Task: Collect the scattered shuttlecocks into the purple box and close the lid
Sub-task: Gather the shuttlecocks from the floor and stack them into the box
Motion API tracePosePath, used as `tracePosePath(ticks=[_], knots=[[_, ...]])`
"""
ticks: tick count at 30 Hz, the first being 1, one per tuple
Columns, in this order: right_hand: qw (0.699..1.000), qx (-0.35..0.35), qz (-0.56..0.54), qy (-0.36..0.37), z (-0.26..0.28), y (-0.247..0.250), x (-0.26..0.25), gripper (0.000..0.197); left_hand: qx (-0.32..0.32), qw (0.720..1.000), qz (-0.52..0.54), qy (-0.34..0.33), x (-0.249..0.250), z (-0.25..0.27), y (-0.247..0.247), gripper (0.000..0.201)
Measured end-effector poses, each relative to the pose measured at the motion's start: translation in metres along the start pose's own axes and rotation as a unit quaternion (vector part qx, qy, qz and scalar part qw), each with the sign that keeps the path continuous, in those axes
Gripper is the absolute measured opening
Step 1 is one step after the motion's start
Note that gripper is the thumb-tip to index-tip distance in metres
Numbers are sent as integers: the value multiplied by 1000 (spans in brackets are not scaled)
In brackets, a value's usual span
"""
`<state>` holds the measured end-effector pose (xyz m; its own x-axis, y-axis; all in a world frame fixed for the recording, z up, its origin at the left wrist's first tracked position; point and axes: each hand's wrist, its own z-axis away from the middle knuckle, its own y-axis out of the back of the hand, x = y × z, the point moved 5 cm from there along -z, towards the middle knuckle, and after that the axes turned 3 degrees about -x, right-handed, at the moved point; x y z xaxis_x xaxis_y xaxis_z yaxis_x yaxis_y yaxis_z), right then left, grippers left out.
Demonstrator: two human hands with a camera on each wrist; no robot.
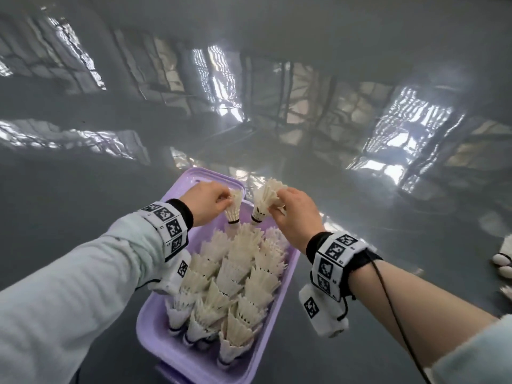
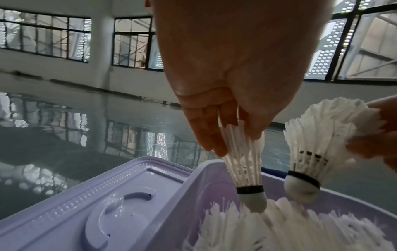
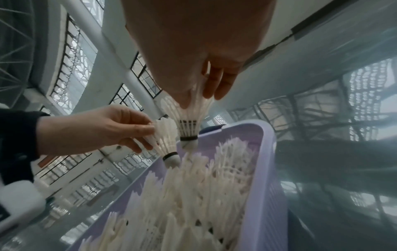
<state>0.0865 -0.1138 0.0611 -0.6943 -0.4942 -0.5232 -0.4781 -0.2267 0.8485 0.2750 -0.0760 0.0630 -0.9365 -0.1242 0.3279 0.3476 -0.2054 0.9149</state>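
Observation:
A purple box (image 1: 151, 325) on the floor holds several white shuttlecocks (image 1: 235, 275), packed cork-down in rows. Its lid (image 2: 107, 195) lies flat just beyond the far end. My left hand (image 1: 225, 200) pinches the feathers of one shuttlecock (image 2: 242, 161), cork down, touching the feathers at the far end of the box. Beside it, my right hand (image 1: 277, 202) pinches another shuttlecock (image 3: 189, 125) by its feathers, its cork just above the same end. The two held shuttlecocks sit side by side.
The floor (image 1: 83, 189) is glossy grey and mirrors the windows. Two loose shuttlecocks (image 1: 502, 261) lie at the right edge of the head view. A cable (image 1: 393, 309) runs along my right forearm.

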Motion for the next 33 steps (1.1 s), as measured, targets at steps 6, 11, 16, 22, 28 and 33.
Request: tracePosePath(ticks=[6,11,16,22,28,33], knots=[[998,55,-35,-18,0,-5,10,10,-60,996,-60,-16,2,-1,-13,24],[998,44,-42,-9,2,-16,4,12,-174,978,-112,19,-1,4,-36,34],[992,71,-102,-27,-10,-17,0,11,-175,973,-148,1,-1,4,-49,34],[993,45,-110,-10,-19,-38,-14,11,-97,993,-61,32,-16,9,-32,48],[995,-54,-82,-12,-23,-61,-37,23,23,996,60,68,-30,12,-13,39],[982,-140,-117,-55,-26,-71,-33,31,27,999,25,-9,-18,11,-30,51]])
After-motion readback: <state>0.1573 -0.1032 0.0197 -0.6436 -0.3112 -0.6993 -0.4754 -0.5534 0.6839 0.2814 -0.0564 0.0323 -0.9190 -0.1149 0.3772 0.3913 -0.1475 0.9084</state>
